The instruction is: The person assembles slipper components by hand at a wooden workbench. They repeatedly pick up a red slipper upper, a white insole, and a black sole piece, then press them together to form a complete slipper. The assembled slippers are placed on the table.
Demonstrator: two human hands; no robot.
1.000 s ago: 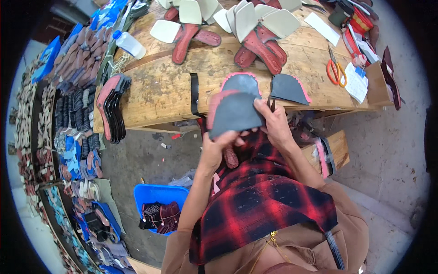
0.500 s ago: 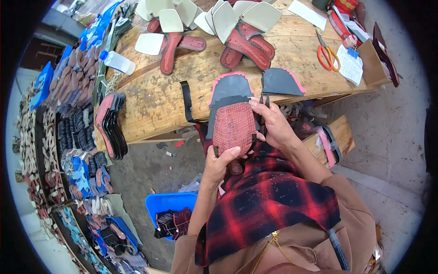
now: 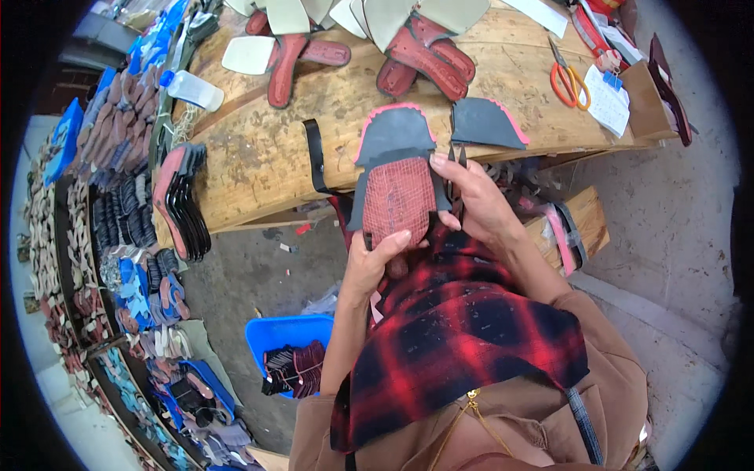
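Note:
My left hand (image 3: 375, 263) is closed on the near end of a shoe insole (image 3: 397, 196), its thumb lying on the reddish-brown crosshatched face. Dark strips stick out at the insole's sides. My right hand (image 3: 481, 200) is closed at the insole's right edge, with a dark tool with two pointed tips (image 3: 457, 157) in it; the tool's lower part is hidden by the fingers. A grey shoe upper piece with a pink scalloped edge (image 3: 395, 129) lies on the table just beyond the insole. A second such grey piece (image 3: 485, 123) lies to its right.
On the wooden table (image 3: 259, 169) are red-brown insoles with pale flaps (image 3: 428, 71), orange-handled scissors (image 3: 567, 85), a bottle (image 3: 192, 90), a black strip (image 3: 315, 153) and stacked soles (image 3: 179, 200). A blue bin (image 3: 259, 334) stands below. Shoe-filled racks (image 3: 90, 259) line the left.
The table and its things sit slightly higher in view. Both hands keep their hold, and the insole has shifted slightly left and toward the table with them.

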